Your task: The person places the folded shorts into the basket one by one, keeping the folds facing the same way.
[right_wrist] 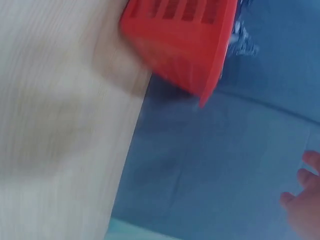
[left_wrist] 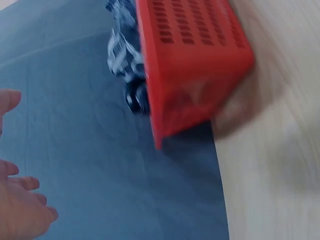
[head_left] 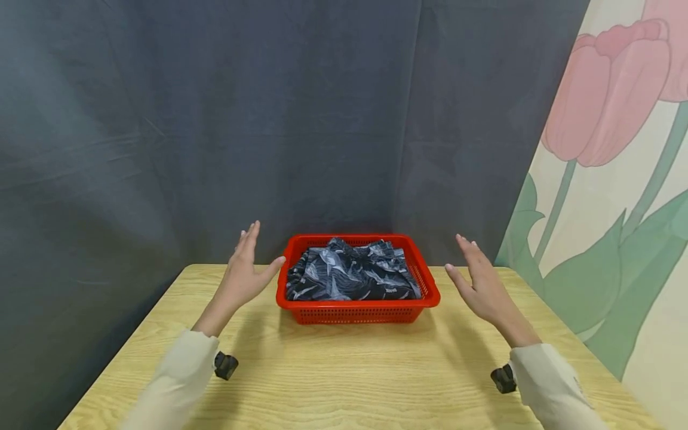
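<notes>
A red plastic basket [head_left: 357, 304] with perforated sides sits at the far side of the table. Inside it lies dark fabric [head_left: 349, 272] with a grey-and-white pattern, bunched up at the back; its exact kind cannot be told. My left hand [head_left: 243, 279] is held up to the left of the basket, fingers straight and thumb spread toward the rim. On the other side, my right hand [head_left: 482, 288] is raised too, fingers extended, apart from the basket. Neither hand holds anything. Both wrist views show the basket's side wall [left_wrist: 200, 65] and part of each hand.
The light wooden table [head_left: 355, 370] reaches from the basket toward me. Behind it hangs a dark grey-blue curtain [head_left: 279, 131], which also runs along the left. A wall with painted tulips [head_left: 607, 101] stands at the right. A small black device [head_left: 226, 365] is on each wrist.
</notes>
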Tool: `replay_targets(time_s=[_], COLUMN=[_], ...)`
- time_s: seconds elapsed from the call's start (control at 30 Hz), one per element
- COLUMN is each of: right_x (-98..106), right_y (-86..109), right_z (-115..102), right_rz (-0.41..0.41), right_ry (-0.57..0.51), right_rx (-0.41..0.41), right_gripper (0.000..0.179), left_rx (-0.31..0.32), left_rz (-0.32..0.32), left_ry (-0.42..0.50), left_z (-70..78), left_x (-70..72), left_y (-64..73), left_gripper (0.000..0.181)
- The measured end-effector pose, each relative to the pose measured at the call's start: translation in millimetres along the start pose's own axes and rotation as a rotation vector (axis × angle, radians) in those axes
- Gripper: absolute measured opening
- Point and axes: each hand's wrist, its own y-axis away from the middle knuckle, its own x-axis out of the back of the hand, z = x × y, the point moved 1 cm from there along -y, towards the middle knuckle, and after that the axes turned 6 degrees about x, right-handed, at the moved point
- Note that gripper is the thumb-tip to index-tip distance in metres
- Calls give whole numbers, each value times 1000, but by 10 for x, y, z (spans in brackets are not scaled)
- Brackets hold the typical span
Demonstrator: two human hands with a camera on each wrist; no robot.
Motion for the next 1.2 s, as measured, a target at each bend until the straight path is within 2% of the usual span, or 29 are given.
replay_targets(time_s=[0.13,0.3,0.4,0.5,0.6,0.7,0.87,1.1,1.2], right_x=[93,180,217,237,235,219,190,180,167], right_y=[146,338,440,531,617,697,781,815,829], right_z=[115,294,398,474,530,578,635,653,668], right_rz=[3,-58,-123,-204,-275,-319,-357,-394,-395], right_ry=[57,117,124,120,118,102,90,74,64], right_rx=[45,-8,-87,-180,-251,-293,-330,-360,-361], right_gripper=[57,62,68,72,74,76,76,76,75], left_rx=[-25,-10,46,130,205,253,303,351,359], left_rz=[19,20,-8,-57,-108,-153,-208,-297,-309], left_ry=[-61,-159,-221,-281,-300,-298,-281,-278,-262], left_z=[-208,-508,-657,-791,-922,-1043,-1185,-1252,-1269], left_x=[96,210,273,320,338,324,285,233,215], left_y=[118,266,340,404,463,519,571,579,584], left_gripper=[93,90,89,92,95,96,99,101,102])
